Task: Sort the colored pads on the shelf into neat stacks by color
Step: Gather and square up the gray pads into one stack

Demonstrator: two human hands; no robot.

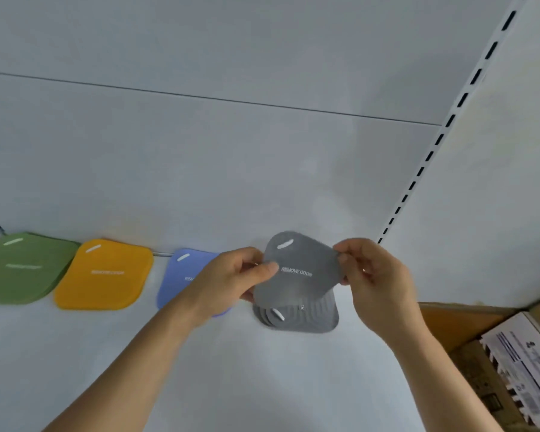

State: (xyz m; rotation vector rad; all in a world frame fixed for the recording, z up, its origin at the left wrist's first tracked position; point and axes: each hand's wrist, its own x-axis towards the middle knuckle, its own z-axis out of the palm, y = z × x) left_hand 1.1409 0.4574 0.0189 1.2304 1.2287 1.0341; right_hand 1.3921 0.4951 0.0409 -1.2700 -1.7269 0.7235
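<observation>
White shelf (262,369) runs wide, back panel (231,166) right behind. Along it sit a green stack (22,269), an orange stack (103,275), a blue stack (181,275) half hidden by the left wrist, and a grey stack (306,319) — plenty of bare shelf in front. Cardboard box (496,353) crowds the right. Both hands — left hand (231,282), right hand (378,275) — pinch one grey pad (296,272) by its side edges just above the grey stack.

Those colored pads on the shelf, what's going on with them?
A person is sorting them by color. Both hands, the left hand and the right hand, pinch one grey pad by its edges just above the grey stack. Along the white shelf to the left lie a blue pad, an orange stack and a green stack.
</observation>
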